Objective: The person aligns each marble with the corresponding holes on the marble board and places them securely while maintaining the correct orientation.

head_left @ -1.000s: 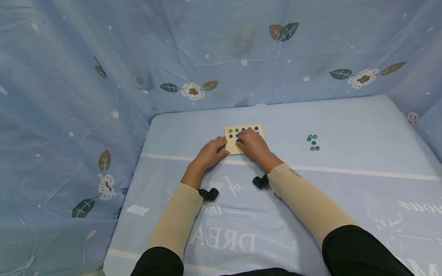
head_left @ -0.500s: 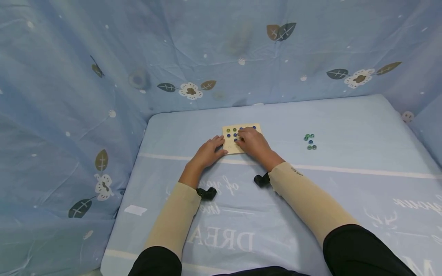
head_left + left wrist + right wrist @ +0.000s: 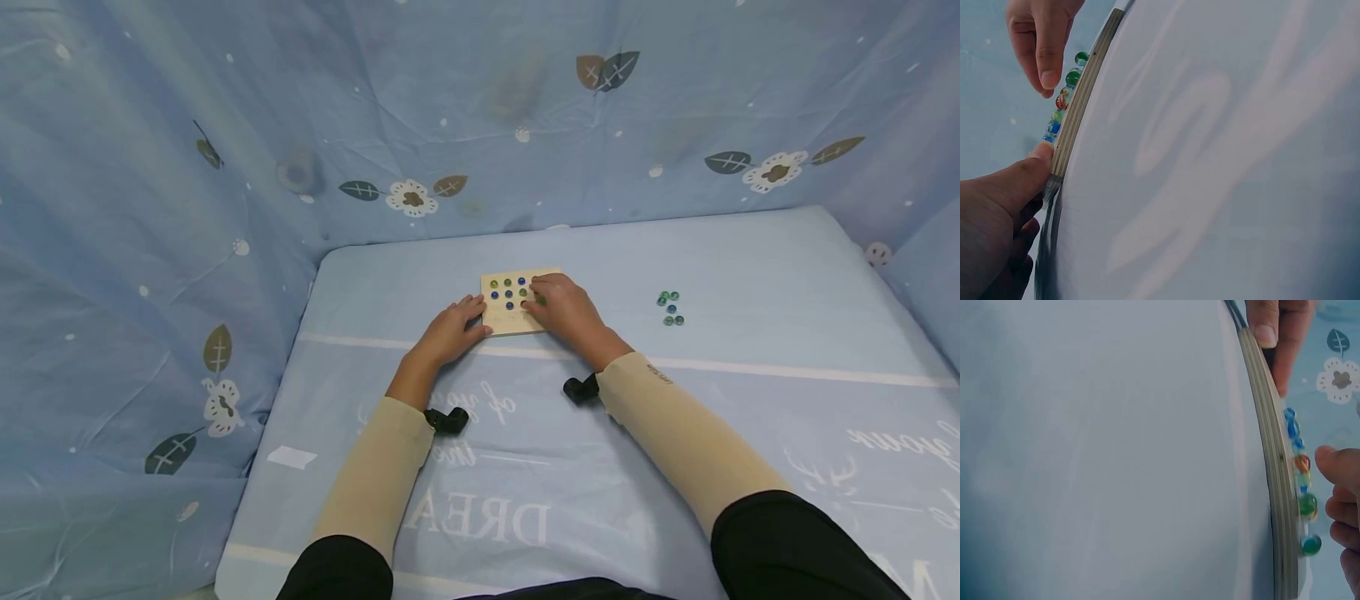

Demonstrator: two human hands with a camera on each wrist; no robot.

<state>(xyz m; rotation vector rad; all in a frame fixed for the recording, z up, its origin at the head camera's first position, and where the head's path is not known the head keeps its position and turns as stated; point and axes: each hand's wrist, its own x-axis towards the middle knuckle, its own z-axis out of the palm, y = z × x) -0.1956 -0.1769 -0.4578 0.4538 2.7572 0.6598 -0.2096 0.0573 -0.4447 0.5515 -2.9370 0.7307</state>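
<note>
A pale wooden board (image 3: 498,322) with rows of small glass marbles (image 3: 508,293) lies toward the back of the bed-like surface. The marbles are blue, green and yellowish, with a red-orange one (image 3: 1302,464) showing in the right wrist view. My left hand (image 3: 452,332) rests at the board's left edge, thumb at the near corner and fingers extended along the side. Over the right half of the board is my right hand (image 3: 567,311), fingers loosely bent, hiding some marbles. In the right wrist view its thumb (image 3: 1338,465) is apart from the marbles, with nothing visible in its grasp.
Several loose green and blue marbles (image 3: 671,309) lie to the right of the board. A pale blue printed cloth (image 3: 750,292) covers the surface, with patterned fabric (image 3: 525,125) hanging behind it and on the left. A white patch (image 3: 292,457) is at the front left.
My right hand has shifted right across the board and its fingers have lifted, uncovering more marbles in the middle. My left hand stays at the board's edge. The head view has moved slightly.
</note>
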